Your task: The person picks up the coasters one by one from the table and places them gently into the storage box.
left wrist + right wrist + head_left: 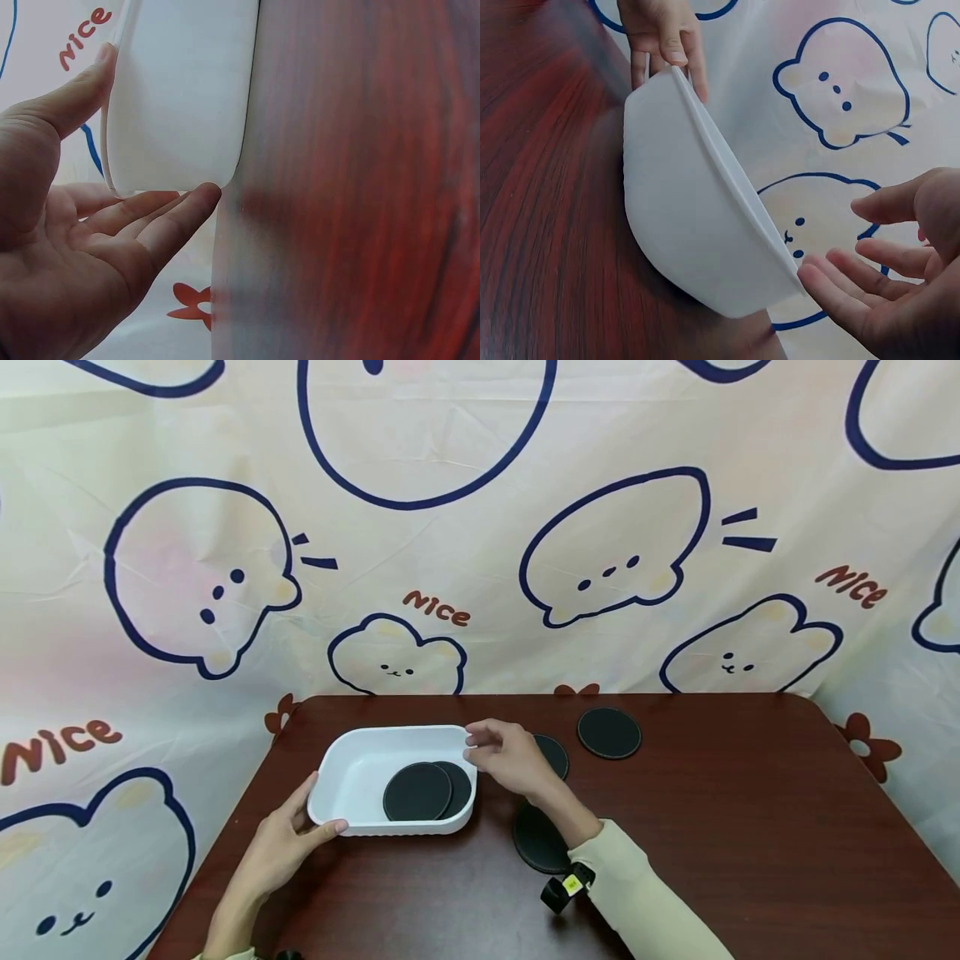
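Observation:
A white rectangular tub point(352, 777) with rounded corners stands on the table, two black round coasters point(417, 792) overlapping inside at its right end. My left hand point(281, 852) grips the tub's left end. In the left wrist view, the thumb lies at the tub's rim point(111, 142) and the fingers are against its end. Over at the right end, my right hand point(513, 758) has its fingers loosely bent beside the rim. In the right wrist view, nothing sits between the right thumb and fingers point(847, 296), with one fingertip right at the tub's corner.
More black coasters lie on the dark brown table point(735, 810): one at the back point(609, 732), one partly behind the right hand point(553, 755), and one partly under the right forearm point(540, 842). A patterned cloth point(480, 552) hangs behind the table.

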Demonstrator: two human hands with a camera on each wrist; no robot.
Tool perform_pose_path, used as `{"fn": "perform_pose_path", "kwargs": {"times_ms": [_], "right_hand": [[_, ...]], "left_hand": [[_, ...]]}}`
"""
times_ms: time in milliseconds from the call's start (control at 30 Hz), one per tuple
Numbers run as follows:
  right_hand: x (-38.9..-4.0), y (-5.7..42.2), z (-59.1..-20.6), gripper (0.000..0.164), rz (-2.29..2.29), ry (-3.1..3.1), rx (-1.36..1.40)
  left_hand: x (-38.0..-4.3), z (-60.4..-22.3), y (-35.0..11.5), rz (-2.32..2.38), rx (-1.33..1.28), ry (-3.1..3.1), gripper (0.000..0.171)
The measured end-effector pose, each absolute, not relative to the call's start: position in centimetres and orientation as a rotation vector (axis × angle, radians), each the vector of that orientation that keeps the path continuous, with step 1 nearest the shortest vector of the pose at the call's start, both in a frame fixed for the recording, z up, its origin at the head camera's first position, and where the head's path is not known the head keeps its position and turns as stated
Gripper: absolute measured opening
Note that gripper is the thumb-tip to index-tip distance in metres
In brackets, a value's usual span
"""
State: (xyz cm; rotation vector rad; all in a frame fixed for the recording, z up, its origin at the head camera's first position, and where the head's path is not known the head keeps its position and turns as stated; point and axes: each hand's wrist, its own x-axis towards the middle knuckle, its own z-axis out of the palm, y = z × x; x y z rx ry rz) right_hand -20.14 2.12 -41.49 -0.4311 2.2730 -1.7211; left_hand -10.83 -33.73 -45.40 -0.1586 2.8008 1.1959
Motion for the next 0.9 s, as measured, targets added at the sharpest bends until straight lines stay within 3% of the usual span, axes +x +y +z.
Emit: {"fn": "perform_pose_path", "kwargs": {"times_ms": [900], "right_hand": [[-22.8, 9.6, -44.0, 0.052, -1.88, 1.942, -0.346]], "left_hand": [[-10.8, -45.5, -33.7, 1.211, -0.163, 2.797, 0.113]]}}
